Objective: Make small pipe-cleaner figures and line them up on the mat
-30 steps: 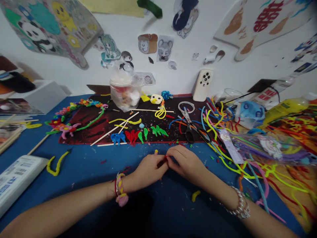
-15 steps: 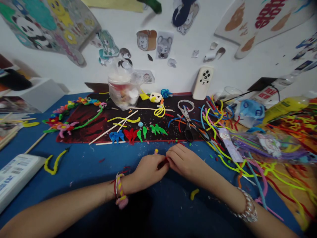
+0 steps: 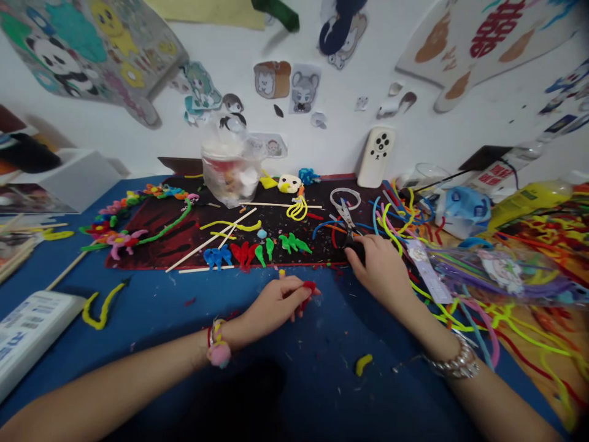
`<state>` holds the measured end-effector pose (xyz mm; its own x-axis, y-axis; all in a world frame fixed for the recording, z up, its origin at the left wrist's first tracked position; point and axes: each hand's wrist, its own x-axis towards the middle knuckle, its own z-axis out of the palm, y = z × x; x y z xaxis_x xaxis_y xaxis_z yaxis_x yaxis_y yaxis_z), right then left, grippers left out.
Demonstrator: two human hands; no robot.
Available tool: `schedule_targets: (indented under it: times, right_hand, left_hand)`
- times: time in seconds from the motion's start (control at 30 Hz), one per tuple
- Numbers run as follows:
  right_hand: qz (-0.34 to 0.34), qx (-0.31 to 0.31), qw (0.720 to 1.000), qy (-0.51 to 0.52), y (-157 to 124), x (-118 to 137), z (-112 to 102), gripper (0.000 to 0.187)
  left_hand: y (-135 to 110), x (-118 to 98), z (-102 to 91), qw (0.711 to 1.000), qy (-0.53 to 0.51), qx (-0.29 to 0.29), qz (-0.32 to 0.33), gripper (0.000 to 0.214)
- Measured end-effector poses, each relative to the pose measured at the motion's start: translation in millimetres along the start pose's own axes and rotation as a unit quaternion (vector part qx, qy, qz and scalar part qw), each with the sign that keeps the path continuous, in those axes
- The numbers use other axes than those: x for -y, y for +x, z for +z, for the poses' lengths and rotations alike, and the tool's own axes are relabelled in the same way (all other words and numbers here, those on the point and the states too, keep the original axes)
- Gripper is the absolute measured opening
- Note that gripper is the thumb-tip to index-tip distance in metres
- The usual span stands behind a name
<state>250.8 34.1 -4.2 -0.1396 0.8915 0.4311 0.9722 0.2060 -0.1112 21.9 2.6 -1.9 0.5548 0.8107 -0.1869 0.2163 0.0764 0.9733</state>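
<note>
Between the thumb and fingers of my left hand [image 3: 283, 299] is a small red pipe cleaner piece [image 3: 309, 286], its fuzzy tip poking out above the fingertips. A tiny yellow bit [image 3: 281, 272] shows just behind that hand. My right hand [image 3: 381, 264] is closed over the black handles of the scissors [image 3: 346, 216], which lie on the dark mat with blades pointing away; the fingers hide most of the handles. Beyond my left hand lie blue [image 3: 217, 255], red [image 3: 243, 252] and green [image 3: 294, 244] folded pipe cleaner pieces in a row.
Loose pipe cleaners [image 3: 400, 215] and a plastic packet of them [image 3: 501, 270] crowd the right side. A flower garland [image 3: 168, 226] curves at the left. Wooden sticks [image 3: 209, 239], a bagged cup [image 3: 227, 166] and a phone [image 3: 376, 159] stand or lie toward the wall.
My right hand has left my left hand and moved away and right onto the scissors' handles. My left hand keeps the red piece, now more visible.
</note>
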Motion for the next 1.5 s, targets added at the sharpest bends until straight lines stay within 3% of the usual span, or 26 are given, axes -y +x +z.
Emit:
schedule_targets:
  times: [0.3, 0.5, 0.67, 0.77, 0.83, 0.9, 0.97, 1.07, 1.17, 1.2, 1.27, 1.4, 1.5]
  right_hand:
    - [0.028, 0.074, 0.984, -0.157, 1.2, -25.9, -1.2, 0.044]
    - [0.120, 0.170, 0.963, -0.173, 4.4, -23.3, -14.2, 0.050]
    - [0.183, 0.203, 0.959, -0.079, 10.9, -35.3, -20.1, 0.049]
    - [0.214, 0.203, 0.949, 0.111, 14.8, -40.4, -25.1, 0.041]
    - [0.232, 0.213, 0.890, 0.329, 14.9, -34.7, -30.7, 0.035]
    - [0.224, 0.240, 0.780, 0.533, 11.4, -21.0, -35.3, 0.031]
    - [0.196, 0.246, 0.707, 0.633, 3.8, -2.4, -34.6, 0.032]
    - [0.144, 0.239, 0.657, 0.701, -12.9, 25.2, -20.5, 0.040]
    - [0.102, 0.271, 0.609, 0.738, -29.0, 44.5, -2.3, 0.044]
    - [0.081, 0.292, 0.609, 0.733, -33.0, 48.7, 1.3, 0.045]
    - [0.046, 0.313, 0.639, 0.701, -38.5, 54.6, 2.4, 0.044]
    - [-0.010, 0.313, 0.728, 0.609, -42.0, 62.2, -13.7, 0.041]
    - [-0.030, 0.315, 0.775, 0.547, -42.4, 67.8, -27.3, 0.039]
  left_hand:
    - [4.4, 6.2, -2.6, 0.987, -0.162, -0.002, 0.011, 0.019]
    - [3.6, 5.4, -3.2, 0.989, -0.135, -0.055, 0.023, 0.017]
    - [-0.2, -2.5, -3.4, 0.983, -0.163, -0.086, -0.002, 0.015]
    - [-2.8, -7.3, -2.2, 0.973, -0.210, -0.095, -0.025, 0.014]
    - [-4.4, -9.7, -1.6, 0.968, -0.230, -0.098, -0.033, 0.012]
    - [-5.7, -12.1, -2.0, 0.966, -0.238, -0.100, -0.030, 0.009]
    - [-6.4, -15.4, -4.1, 0.966, -0.236, -0.102, -0.025, 0.008]
    - [-7.7, -23.2, -10.4, 0.968, -0.220, -0.121, 0.001, 0.010]
    - [-11.2, -33.4, -18.9, 0.967, -0.199, -0.147, 0.055, 0.011]
    - [-13.1, -36.9, -21.8, 0.967, -0.190, -0.153, 0.073, 0.011]
    - [-17.7, -43.3, -26.9, 0.967, -0.167, -0.165, 0.103, 0.011]
    - [-26.0, -53.6, -33.5, 0.965, -0.140, -0.179, 0.130, 0.009]
    - [-29.5, -59.5, -34.4, 0.967, -0.136, -0.174, 0.129, 0.015]
